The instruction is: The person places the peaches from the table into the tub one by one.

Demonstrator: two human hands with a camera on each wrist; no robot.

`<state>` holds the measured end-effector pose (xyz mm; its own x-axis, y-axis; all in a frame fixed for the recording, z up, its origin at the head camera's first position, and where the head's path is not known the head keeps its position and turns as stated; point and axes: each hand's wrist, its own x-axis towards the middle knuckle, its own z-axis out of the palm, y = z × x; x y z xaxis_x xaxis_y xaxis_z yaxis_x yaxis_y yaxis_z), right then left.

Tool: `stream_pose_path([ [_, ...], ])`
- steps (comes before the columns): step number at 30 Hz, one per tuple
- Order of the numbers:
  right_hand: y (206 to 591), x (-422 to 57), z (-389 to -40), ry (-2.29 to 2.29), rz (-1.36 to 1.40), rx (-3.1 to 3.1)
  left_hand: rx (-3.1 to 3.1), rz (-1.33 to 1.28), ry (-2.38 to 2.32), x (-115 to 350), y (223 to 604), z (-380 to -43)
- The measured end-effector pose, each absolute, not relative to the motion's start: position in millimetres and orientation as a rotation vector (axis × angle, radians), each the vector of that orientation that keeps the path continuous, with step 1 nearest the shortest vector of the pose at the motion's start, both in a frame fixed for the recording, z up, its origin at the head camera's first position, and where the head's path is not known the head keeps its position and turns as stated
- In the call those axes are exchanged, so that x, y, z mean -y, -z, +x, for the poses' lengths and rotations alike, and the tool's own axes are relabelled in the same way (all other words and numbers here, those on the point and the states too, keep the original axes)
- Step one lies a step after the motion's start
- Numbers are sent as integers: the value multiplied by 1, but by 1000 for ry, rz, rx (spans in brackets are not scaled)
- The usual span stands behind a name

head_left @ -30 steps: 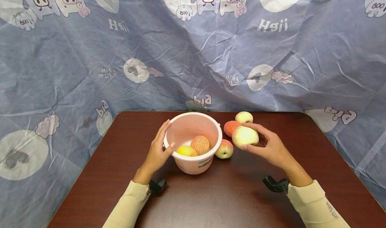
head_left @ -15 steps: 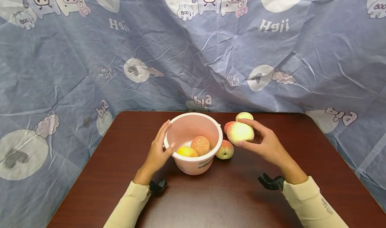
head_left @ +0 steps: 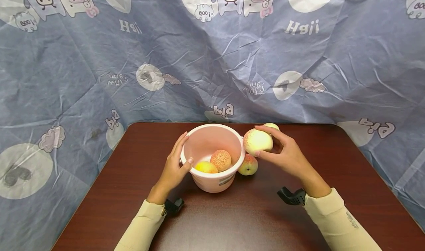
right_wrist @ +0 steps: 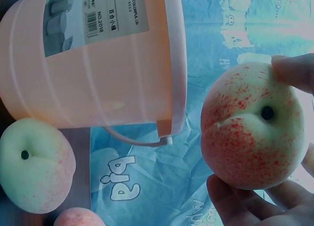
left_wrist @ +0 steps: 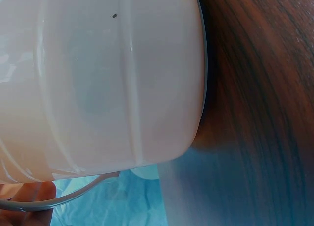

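A pale pink bucket [head_left: 212,182] stands upright on the table, with a yellow fruit [head_left: 206,167] and an orange-brown speckled round fruit [head_left: 220,160] inside. My left hand [head_left: 174,164] grips the bucket's left rim, thumb over the near edge. Held up beside the right rim is a cream peach with red speckles [head_left: 257,141]; my right hand [head_left: 289,155] pinches it between thumb and fingers. In the right wrist view this peach [right_wrist: 252,127] shows its dark stem spot, apart from the bucket wall [right_wrist: 122,83].
A second peach [head_left: 248,165] sits on the table against the bucket's right side. Behind my right hand a pale yellow fruit [head_left: 272,126] is partly hidden. A reddish fruit [right_wrist: 79,218] shows at the right wrist view's bottom edge. A blue printed cloth [head_left: 199,77] hangs behind the table.
My right hand has carried the peach left and slightly up, to the bucket's right rim. The red fruit behind it is now covered in the head view. My left hand stays put.
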<state>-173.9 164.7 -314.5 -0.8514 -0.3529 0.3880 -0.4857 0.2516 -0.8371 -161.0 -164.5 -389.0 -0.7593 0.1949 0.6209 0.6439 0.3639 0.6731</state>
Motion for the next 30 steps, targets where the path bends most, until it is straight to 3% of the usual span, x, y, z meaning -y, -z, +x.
stream_pose_path([
  [11, 322, -155, -189, -1697, 864, 2319, 2196, -714, 1334, 177, 426, -185],
  [24, 327, -129, -210, -1818, 970, 2238, 2213, -720, 1348, 170, 390, -162],
  [30, 329, -112, -216, -1891, 977, 2231, 2216, -719, 1328, 177, 416, -179],
])
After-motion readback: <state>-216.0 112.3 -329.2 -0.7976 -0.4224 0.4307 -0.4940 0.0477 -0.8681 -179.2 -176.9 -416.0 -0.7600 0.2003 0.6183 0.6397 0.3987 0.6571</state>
